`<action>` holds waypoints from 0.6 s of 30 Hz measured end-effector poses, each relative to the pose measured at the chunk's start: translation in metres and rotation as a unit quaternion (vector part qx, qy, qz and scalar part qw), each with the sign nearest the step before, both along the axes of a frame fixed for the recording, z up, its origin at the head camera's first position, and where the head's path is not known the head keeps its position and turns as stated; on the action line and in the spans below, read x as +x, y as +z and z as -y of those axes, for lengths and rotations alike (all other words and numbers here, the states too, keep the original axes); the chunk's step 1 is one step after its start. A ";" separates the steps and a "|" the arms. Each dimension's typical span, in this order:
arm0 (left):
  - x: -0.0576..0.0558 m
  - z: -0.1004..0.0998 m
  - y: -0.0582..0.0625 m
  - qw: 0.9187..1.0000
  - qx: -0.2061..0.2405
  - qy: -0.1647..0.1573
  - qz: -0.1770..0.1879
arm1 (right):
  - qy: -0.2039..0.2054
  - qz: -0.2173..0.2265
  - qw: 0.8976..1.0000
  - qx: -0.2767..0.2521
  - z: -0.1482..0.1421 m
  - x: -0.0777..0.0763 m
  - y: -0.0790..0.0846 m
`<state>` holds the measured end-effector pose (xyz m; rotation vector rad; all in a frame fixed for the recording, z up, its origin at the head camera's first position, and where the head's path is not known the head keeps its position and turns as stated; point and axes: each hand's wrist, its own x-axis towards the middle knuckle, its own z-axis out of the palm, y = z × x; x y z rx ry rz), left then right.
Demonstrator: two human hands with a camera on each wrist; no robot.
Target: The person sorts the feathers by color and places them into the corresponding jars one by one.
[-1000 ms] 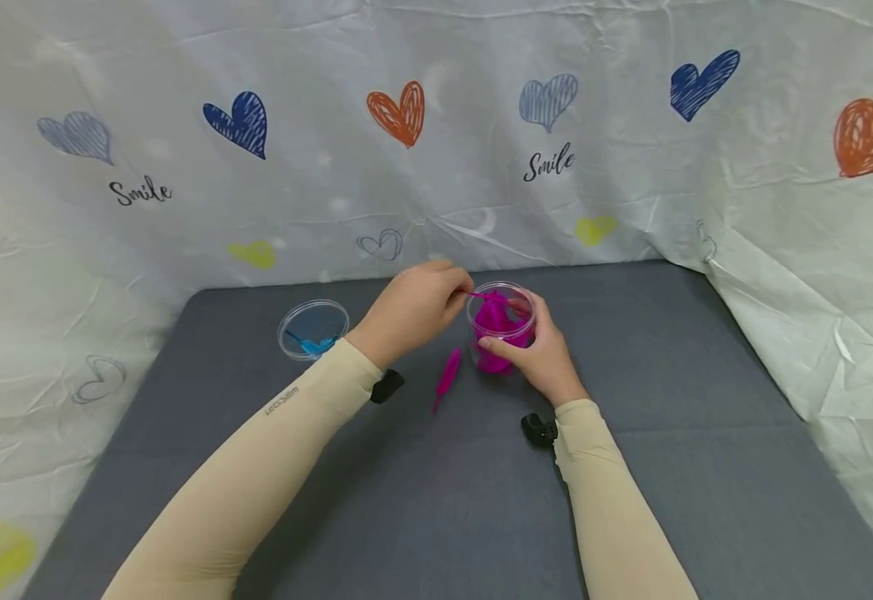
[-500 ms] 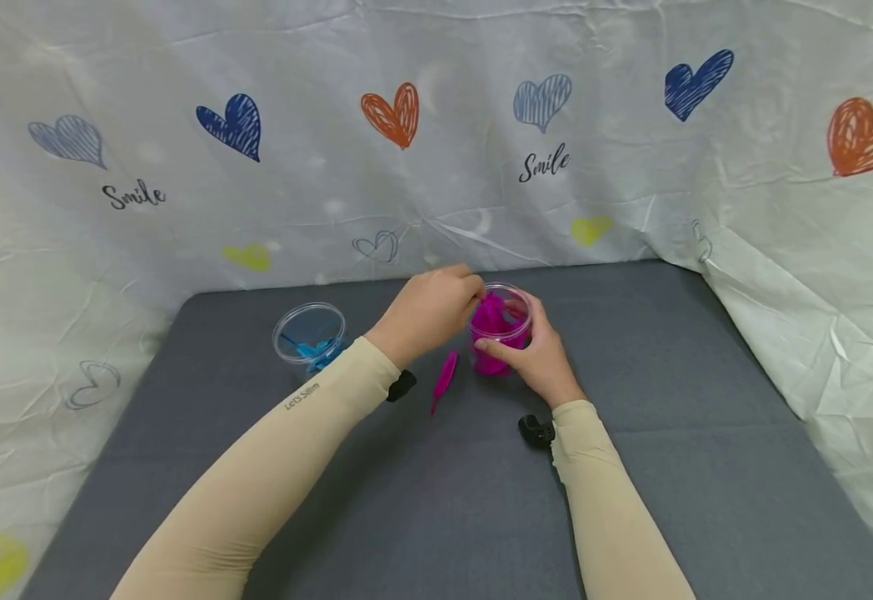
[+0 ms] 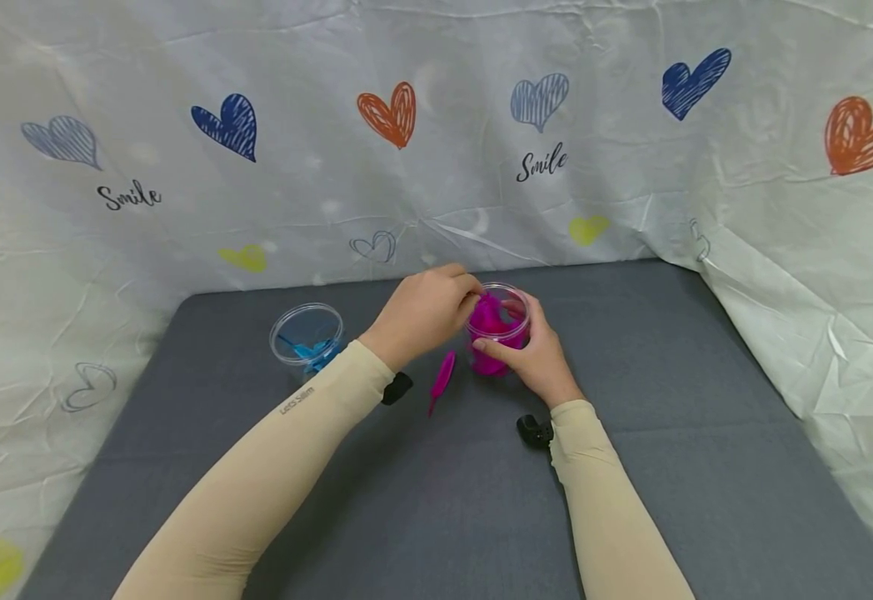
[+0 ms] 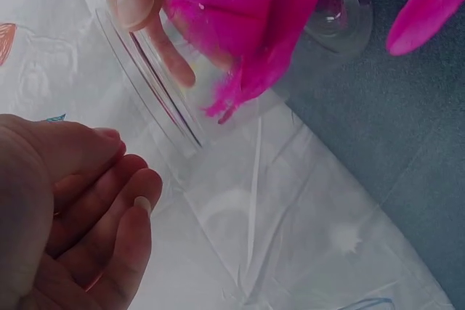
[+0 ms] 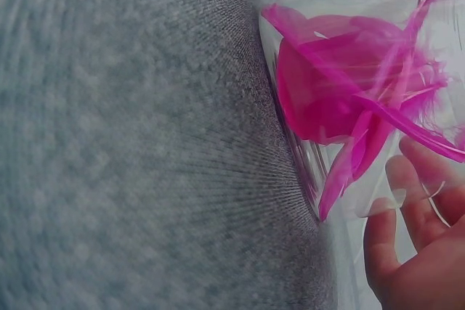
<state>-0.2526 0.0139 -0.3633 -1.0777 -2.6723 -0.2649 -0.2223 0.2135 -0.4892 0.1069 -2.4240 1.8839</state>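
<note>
My right hand [image 3: 543,357] grips a clear plastic jar [image 3: 507,336] with thumb and fingers around its sides. Magenta feathers [image 3: 487,318] fill much of the jar, and some rise close to the rim. In the right wrist view, feathers [image 5: 334,85] show through the clear wall, criss-crossed. At the left of the rim is my left hand [image 3: 432,307]. The left wrist view shows my left hand [image 4: 87,208] with fingers curled and thumb against the index finger, and no feather visible between them. A single magenta feather [image 3: 443,382] lies on the table between my arms.
A second clear jar [image 3: 306,306] with blue feathers [image 3: 318,353] stands on the left, partly behind my left forearm. Grey cloth [image 3: 421,500] covers the table. A white curtain [image 3: 451,200] printed with hearts hangs behind it and along the sides.
A magenta feather stuck out from my left fingers over the jar's rim a second ago; now none shows there. My left hand moved right to the rim. The right hand keeps its grip.
</note>
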 end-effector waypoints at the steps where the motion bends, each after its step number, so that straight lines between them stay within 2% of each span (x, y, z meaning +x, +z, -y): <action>1: 0.001 0.002 0.000 1.000 0.005 0.000 -0.001 | 0.000 0.000 1.000 0.000 0.000 0.000 0.000; 8: 0.002 0.016 -0.007 0.999 0.037 0.000 0.003 | -0.001 -0.001 1.000 -0.003 0.002 0.001 -0.001; 13: 0.006 0.032 -0.014 0.996 0.078 0.020 0.046 | -0.002 -0.004 1.000 0.003 0.003 0.002 -0.001; 18: 0.014 0.049 -0.029 0.990 0.110 0.045 0.077 | -0.001 -0.017 1.000 0.008 0.003 0.002 -0.002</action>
